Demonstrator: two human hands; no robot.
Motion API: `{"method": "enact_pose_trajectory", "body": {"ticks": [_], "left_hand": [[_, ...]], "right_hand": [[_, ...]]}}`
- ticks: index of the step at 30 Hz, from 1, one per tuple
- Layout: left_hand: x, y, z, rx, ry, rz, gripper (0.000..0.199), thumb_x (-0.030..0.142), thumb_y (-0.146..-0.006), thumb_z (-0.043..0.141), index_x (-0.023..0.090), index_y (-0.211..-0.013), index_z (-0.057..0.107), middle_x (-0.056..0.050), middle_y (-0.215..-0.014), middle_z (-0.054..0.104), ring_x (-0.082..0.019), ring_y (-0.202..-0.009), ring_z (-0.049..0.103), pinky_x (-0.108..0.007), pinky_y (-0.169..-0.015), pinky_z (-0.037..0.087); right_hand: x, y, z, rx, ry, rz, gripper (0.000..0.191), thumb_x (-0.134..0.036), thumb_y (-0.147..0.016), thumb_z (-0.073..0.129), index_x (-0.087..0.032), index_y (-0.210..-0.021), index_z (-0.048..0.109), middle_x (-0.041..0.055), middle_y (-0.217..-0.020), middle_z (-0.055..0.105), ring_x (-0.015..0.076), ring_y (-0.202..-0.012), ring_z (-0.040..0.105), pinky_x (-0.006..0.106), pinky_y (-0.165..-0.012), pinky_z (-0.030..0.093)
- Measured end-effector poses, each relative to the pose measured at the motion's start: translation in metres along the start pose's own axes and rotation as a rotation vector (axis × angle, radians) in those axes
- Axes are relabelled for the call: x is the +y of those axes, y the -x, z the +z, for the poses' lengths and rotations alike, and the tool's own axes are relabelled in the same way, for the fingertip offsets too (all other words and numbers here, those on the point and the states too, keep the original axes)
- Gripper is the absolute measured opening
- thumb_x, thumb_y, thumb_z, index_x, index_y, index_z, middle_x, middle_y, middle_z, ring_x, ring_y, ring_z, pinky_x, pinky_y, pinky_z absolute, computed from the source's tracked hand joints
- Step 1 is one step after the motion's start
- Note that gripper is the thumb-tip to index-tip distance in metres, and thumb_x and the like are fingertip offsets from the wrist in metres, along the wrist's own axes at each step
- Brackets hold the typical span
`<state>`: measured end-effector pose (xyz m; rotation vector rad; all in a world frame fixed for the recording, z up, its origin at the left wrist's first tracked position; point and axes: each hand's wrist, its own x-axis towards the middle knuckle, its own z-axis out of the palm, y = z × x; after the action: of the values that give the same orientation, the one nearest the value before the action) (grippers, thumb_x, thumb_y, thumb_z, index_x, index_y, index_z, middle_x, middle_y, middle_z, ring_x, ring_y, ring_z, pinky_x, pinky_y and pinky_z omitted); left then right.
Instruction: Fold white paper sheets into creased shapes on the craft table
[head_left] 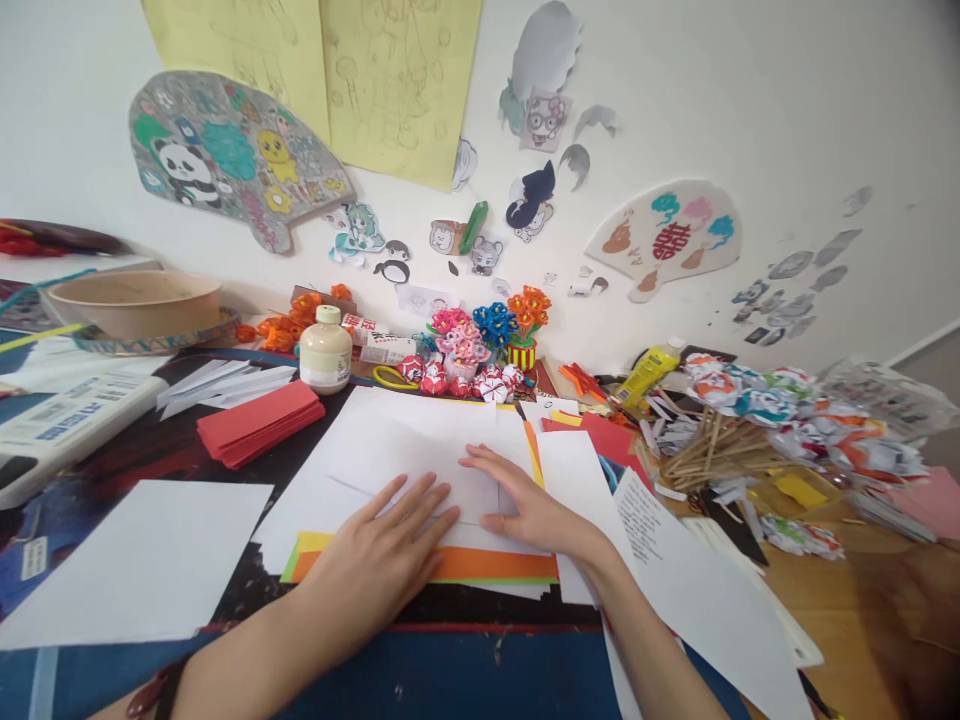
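Note:
My left hand (401,545) lies flat with its fingers stretched over a white sheet of paper (427,440) in front of me. Across from it, my right hand (521,505) rests at the sheet's right side, thumb and fingers apart. Between the hands, edges and a crease-like line show in the white paper; whether it is one folded sheet or two layers I cannot tell. Under it, orange paper (495,565) sticks out at the near edge, with yellow and green edges beside it. Both palms hide part of the paper.
To the left lie a stack of red paper strips (259,425), white strips (225,388) and a white sheet (150,560). A bottle (325,352) and paper flowers (461,340) stand behind. At right are a handwritten sheet (690,580), wooden sticks (701,450) and a yellow bottle (649,375).

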<state>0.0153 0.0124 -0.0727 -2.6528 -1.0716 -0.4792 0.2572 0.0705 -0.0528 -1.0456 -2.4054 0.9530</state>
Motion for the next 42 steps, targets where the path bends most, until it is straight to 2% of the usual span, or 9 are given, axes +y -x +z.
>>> {"method": "enact_pose_trajectory", "body": {"ticks": [6,10,17,22,24,27,29,36,42], "left_hand": [[-0.001,0.001,-0.002,-0.03,0.045,-0.01,0.043,0.033,-0.095,0.04,0.026,-0.137,0.041,-0.006,-0.14,0.048,-0.025,-0.127,0.045,-0.043,-0.108,0.029],[-0.004,0.001,-0.004,-0.027,0.079,0.004,0.044,0.035,-0.095,0.04,0.027,-0.138,0.038,-0.006,-0.141,0.047,-0.023,-0.127,0.045,-0.042,-0.109,0.027],[-0.041,0.007,-0.019,-0.055,0.119,0.111,0.04,0.032,-0.094,0.042,0.035,-0.134,0.043,0.003,-0.139,0.049,-0.02,-0.133,0.037,-0.041,-0.115,0.017],[-0.055,0.011,-0.023,-0.133,0.117,0.121,0.042,0.031,-0.096,0.039,0.038,-0.137,0.038,0.004,-0.143,0.043,-0.022,-0.134,0.036,-0.044,-0.114,0.017],[-0.056,0.012,-0.023,-0.165,0.136,0.114,0.043,0.031,-0.097,0.036,0.038,-0.139,0.036,0.003,-0.144,0.042,-0.022,-0.133,0.037,-0.045,-0.113,0.018],[-0.055,0.013,-0.022,-0.184,0.17,0.097,0.043,0.031,-0.097,0.035,0.038,-0.139,0.035,0.002,-0.144,0.042,-0.023,-0.133,0.036,-0.047,-0.112,0.02],[-0.056,0.013,-0.022,-0.187,0.192,0.099,0.043,0.031,-0.097,0.035,0.038,-0.14,0.034,0.002,-0.145,0.041,-0.023,-0.134,0.035,-0.047,-0.112,0.019],[-0.065,0.012,-0.024,-0.212,0.234,0.129,0.043,0.033,-0.097,0.036,0.038,-0.14,0.032,0.004,-0.147,0.038,-0.022,-0.136,0.033,-0.044,-0.112,0.018],[-0.067,0.013,-0.02,-0.187,0.206,0.163,0.045,0.033,-0.096,0.037,0.036,-0.141,0.031,0.003,-0.147,0.037,-0.022,-0.134,0.035,-0.041,-0.112,0.017]], "right_hand": [[-0.001,-0.002,0.007,0.057,0.018,0.044,0.07,-0.041,-0.08,0.065,-0.031,-0.141,0.032,0.0043,-0.151,0.026,0.0237,-0.14,0.019,0.045,-0.112,0.022],[-0.003,-0.004,0.014,0.093,0.062,0.064,0.067,-0.041,-0.08,0.065,-0.031,-0.14,0.034,0.0042,-0.151,0.026,0.0239,-0.14,0.019,0.046,-0.112,0.021],[-0.005,-0.004,0.011,0.036,0.057,0.062,0.065,-0.041,-0.082,0.062,-0.032,-0.14,0.034,0.0046,-0.152,0.023,0.0267,-0.14,0.015,0.05,-0.112,0.019],[-0.007,-0.003,0.012,0.045,0.039,0.087,0.064,-0.034,-0.081,0.062,-0.032,-0.14,0.034,0.0033,-0.152,0.023,0.025,-0.14,0.016,0.048,-0.112,0.021],[-0.01,-0.004,0.017,0.101,0.041,0.103,0.064,-0.031,-0.082,0.06,-0.033,-0.139,0.033,0.003,-0.15,0.025,0.0236,-0.14,0.017,0.047,-0.112,0.021],[-0.018,-0.008,0.029,0.239,0.14,0.091,0.06,-0.031,-0.081,0.061,-0.032,-0.136,0.037,0.0032,-0.146,0.033,0.024,-0.139,0.02,0.049,-0.114,0.012],[-0.021,-0.011,0.037,0.277,0.213,0.063,0.056,-0.033,-0.081,0.062,-0.032,-0.133,0.041,0.0032,-0.144,0.036,0.0248,-0.139,0.021,0.049,-0.115,0.009],[-0.018,-0.014,0.045,0.243,0.178,0.083,0.052,-0.035,-0.085,0.057,-0.03,-0.134,0.04,0.0039,-0.145,0.034,0.0234,-0.137,0.025,0.043,-0.112,0.025],[-0.021,-0.013,0.043,0.205,0.202,0.104,0.052,-0.033,-0.085,0.055,-0.029,-0.134,0.039,0.0042,-0.146,0.032,0.0232,-0.137,0.024,0.044,-0.112,0.023]]}}
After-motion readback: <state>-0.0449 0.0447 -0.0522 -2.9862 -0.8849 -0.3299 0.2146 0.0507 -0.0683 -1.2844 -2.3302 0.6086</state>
